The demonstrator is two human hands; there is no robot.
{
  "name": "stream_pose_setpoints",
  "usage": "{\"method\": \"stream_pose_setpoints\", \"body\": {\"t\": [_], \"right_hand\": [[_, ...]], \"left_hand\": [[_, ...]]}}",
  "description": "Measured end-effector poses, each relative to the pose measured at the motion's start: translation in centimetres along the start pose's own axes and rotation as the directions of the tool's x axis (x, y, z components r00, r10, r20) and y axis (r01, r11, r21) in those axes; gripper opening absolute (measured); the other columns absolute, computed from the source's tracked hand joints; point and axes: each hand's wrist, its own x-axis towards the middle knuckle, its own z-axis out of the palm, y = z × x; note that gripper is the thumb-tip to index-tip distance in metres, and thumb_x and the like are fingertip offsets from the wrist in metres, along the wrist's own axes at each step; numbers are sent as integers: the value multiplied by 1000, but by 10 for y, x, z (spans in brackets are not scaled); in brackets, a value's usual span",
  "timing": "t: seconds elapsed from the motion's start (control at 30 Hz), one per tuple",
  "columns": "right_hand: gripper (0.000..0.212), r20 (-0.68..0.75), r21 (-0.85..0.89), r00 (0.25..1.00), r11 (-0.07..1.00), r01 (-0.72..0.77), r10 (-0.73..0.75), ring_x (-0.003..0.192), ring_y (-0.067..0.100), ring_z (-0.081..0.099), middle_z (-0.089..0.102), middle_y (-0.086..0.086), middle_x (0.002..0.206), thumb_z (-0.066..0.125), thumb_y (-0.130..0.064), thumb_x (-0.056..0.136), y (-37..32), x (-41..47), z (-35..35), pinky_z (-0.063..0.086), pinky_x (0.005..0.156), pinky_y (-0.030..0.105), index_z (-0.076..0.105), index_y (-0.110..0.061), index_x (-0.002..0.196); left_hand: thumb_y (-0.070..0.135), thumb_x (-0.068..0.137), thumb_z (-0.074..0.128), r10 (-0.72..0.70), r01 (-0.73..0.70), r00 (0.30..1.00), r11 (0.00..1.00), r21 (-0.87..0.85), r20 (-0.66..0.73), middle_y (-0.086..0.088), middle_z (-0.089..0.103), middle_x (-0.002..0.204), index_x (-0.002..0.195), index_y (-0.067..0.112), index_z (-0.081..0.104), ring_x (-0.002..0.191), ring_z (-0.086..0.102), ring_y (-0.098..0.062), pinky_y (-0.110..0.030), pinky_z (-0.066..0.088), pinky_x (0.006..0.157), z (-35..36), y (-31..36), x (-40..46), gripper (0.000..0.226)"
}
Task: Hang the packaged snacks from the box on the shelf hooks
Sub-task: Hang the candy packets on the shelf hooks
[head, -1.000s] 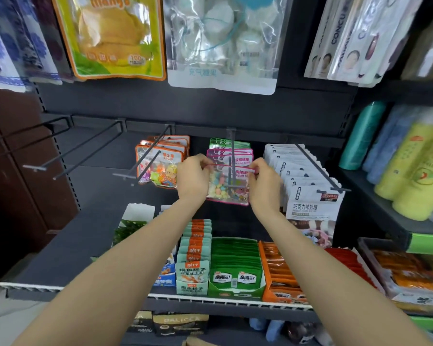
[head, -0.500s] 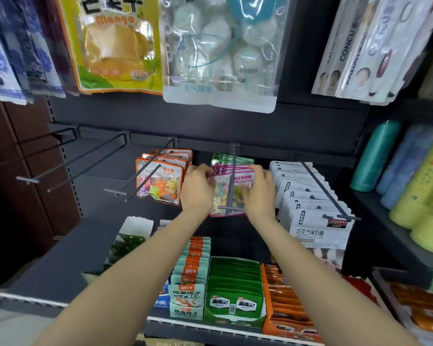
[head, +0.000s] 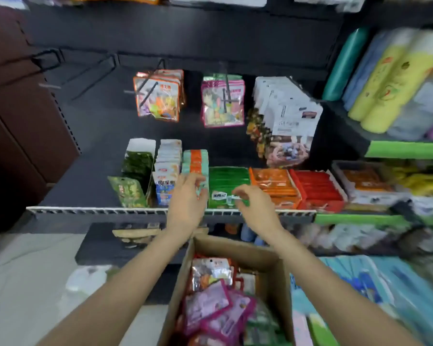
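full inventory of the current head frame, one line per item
cardboard box: one, brown, bottom centre, holding pink and orange snack packs
pink packs: several, on the middle hook
orange packs: several, on the hook left of them
white packs: a long row, on the hook to the right
empty hooks: a few, black, upper left
shelf trays: green, orange, red, on the shelf below
bottles: yellow, teal, blue, right shelf
left hand: empty, over the shelf edge
right hand: empty, loosely curled

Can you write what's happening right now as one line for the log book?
phase: between packets | left hand: empty, open | right hand: empty, open | pink packet: on hook | box: packets inside
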Motion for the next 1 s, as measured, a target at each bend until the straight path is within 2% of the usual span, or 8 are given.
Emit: {"method": "stream_pose_setpoints", "body": {"t": [0.13,0.2,0.33,0.47,0.6,0.73,0.9,1.0], "right_hand": [[24,224,-58,970,995,-85,96,102,26,61,65,13,113,53,-5,91,26,-67,36,42,78,24,62,-3,113],[26,301,-126,943,986,-110,144,102,28,62,65,14,115,53,-6,92,39,-91,51,48,83,33,61,-6,116],[44,407,-266,884,956,-126,230,118,28,55,59,9,129,57,0,88,66,-119,71,46,95,39,55,-14,130],[41,502,-341,827,936,-82,255,112,30,57,61,8,124,53,-8,90,75,-127,82,47,94,37,56,-25,128],[49,500,-441,821,897,-31,274,114,31,55,57,11,128,49,-6,92,81,-125,87,47,93,38,48,-26,136],[36,485,-394,841,919,-36,241,107,26,59,61,7,124,58,-17,92,80,-120,85,46,89,34,59,-24,127],[18,273,-271,953,961,-55,132,90,24,63,71,5,102,62,-25,89,69,-113,71,51,80,38,73,-18,102],[17,140,-226,989,974,-5,37,87,21,58,67,8,94,63,-23,89,56,-104,57,40,70,29,73,-9,93]], "left_hand": [[3,90,51,30,-44,977,997,63,209,-12,53,115,114,6,58,108,51,-25,-24,34,88,9,-25,-64,25],[3,90,51,25,-67,930,993,102,368,-11,55,117,113,6,60,108,54,-26,-28,38,93,16,-41,-87,25],[21,91,58,-34,-163,704,965,208,709,-9,61,117,119,9,58,115,54,-25,-35,29,109,32,-65,-128,31],[22,86,63,-100,-252,584,921,297,805,-9,58,119,115,8,58,114,53,-25,-31,42,94,37,-80,-153,32],[18,87,61,-98,-291,619,893,343,780,-7,60,117,115,13,58,108,57,-22,-33,49,87,39,-88,-163,29],[15,90,53,-118,-291,688,859,421,716,-12,62,111,105,8,60,101,60,-28,-35,48,78,33,-85,-166,17],[22,93,53,-119,-130,856,893,432,504,-17,65,95,98,5,60,90,62,-37,-39,46,69,15,-75,-152,20],[18,92,51,-57,-42,945,955,292,322,-16,68,93,103,8,62,88,63,-36,-42,52,73,-3,-70,-131,18]]}}
